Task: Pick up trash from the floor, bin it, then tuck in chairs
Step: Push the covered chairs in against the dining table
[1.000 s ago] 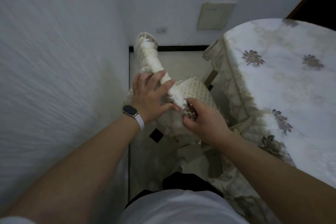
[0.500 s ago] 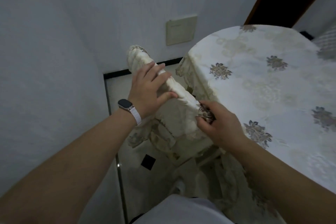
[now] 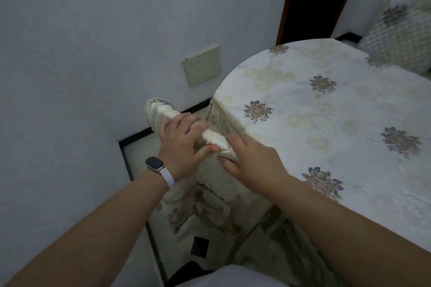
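Gripping chair back (image 3: 161, 112): left hand (image 3: 179, 144), right hand (image 3: 251, 161) | table edge (image 3: 229, 121) just beside | wall (image 3: 70, 77) near

The chair (image 3: 161, 112) stands in a corner, with one wall at its left and the table (image 3: 326, 128) just beside it at the right. Its top rail runs from the far left toward the near right. The left hand (image 3: 180, 147) grips the middle of that rail, and the right hand (image 3: 253, 162) holds its near end, just beside the table's edge. A wall plate (image 3: 201, 65) sits on the wall behind the chair. A doorway (image 3: 314, 0) opens behind the table, and a second chair (image 3: 401, 35) stands at its far right side.
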`<state>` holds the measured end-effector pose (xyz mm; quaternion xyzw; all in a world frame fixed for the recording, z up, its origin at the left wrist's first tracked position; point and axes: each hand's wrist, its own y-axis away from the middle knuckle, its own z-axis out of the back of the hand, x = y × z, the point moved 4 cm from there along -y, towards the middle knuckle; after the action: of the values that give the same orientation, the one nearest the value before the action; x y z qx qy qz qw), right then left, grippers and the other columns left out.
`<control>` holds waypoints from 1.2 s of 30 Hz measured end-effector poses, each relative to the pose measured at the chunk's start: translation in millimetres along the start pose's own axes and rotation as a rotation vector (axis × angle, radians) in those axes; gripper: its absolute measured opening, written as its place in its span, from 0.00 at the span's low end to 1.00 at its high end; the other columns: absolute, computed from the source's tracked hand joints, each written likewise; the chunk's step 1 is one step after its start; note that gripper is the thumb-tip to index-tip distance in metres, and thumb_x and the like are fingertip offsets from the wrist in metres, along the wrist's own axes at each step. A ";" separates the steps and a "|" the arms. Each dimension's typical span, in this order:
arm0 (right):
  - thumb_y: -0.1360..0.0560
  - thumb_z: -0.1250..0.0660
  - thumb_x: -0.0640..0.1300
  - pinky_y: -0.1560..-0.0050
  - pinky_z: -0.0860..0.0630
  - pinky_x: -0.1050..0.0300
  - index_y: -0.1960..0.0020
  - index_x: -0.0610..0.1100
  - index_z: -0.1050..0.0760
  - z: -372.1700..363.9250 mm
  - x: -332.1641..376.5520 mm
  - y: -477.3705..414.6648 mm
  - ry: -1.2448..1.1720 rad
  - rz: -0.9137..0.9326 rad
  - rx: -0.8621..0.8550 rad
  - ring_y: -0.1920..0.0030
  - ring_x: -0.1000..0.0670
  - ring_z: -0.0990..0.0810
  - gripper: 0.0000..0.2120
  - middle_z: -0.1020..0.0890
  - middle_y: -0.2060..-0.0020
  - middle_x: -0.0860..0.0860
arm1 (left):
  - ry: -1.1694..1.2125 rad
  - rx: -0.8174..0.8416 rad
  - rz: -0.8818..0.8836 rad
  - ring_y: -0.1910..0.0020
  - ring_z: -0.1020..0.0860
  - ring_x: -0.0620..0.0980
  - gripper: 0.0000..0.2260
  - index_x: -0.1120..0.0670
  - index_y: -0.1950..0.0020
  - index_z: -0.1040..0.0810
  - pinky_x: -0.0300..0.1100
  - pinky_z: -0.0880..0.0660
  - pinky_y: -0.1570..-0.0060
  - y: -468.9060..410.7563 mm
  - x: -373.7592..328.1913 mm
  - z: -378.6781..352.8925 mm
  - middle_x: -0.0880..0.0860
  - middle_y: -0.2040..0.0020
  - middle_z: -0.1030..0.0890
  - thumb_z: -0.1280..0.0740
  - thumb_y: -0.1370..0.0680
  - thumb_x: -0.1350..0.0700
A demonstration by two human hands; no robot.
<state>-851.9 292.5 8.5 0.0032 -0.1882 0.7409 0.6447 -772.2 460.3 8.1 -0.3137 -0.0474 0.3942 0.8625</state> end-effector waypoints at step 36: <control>0.29 0.36 0.69 0.77 0.30 0.56 0.67 0.44 0.22 -10.2 37.2 5.5 0.181 -0.296 -0.483 0.73 0.47 0.24 0.27 0.23 0.72 0.50 | 0.497 -0.023 -0.463 0.75 0.25 0.52 0.28 0.57 0.69 0.21 0.46 0.30 0.74 -47.1 102.1 -10.1 0.51 0.73 0.23 0.30 0.31 0.31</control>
<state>-861.0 330.3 6.8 -0.1892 -0.2984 0.5698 0.7419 -668.3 504.5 10.4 -0.3910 0.0898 0.0986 0.9107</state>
